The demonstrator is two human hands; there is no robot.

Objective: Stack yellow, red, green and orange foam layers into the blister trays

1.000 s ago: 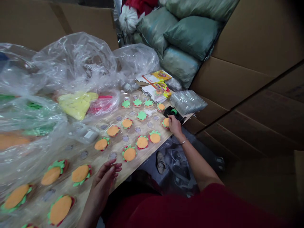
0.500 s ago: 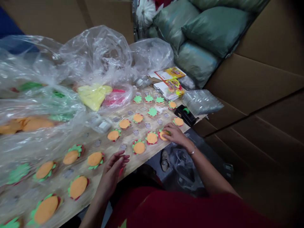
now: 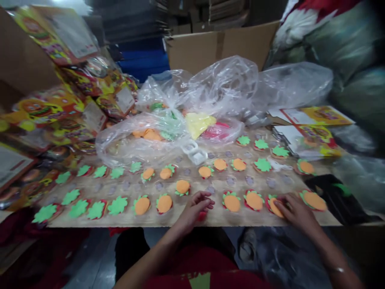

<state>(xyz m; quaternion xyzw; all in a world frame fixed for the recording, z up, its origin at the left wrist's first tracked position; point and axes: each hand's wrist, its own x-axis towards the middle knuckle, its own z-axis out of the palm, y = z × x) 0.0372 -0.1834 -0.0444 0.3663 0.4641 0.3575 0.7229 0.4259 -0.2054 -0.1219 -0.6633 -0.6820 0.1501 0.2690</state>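
Note:
Toy burgers with orange foam bun tops stand along the table's front edge. My right hand has its fingers on the orange bun top of one of them, right of two other finished-looking burgers. Its fingertips press at the bun's right side. My left hand hovers at the front edge with fingers loosely curled and apart. A small red piece shows just under its fingers; whether it is held or lies on the table I cannot tell. Green-topped burgers stand in rows to the left.
Clear plastic bags with orange, green, yellow and pink foam pieces lie at the back. Packed toy boxes are stacked left. Printed cards and a black tape dispenser are at the right. Small clear trays dot the table.
My view has swung left and levelled, bringing the stacked boxes into sight. Both hands keep nearly the same places at the table, the right one still on the same orange-topped burger.

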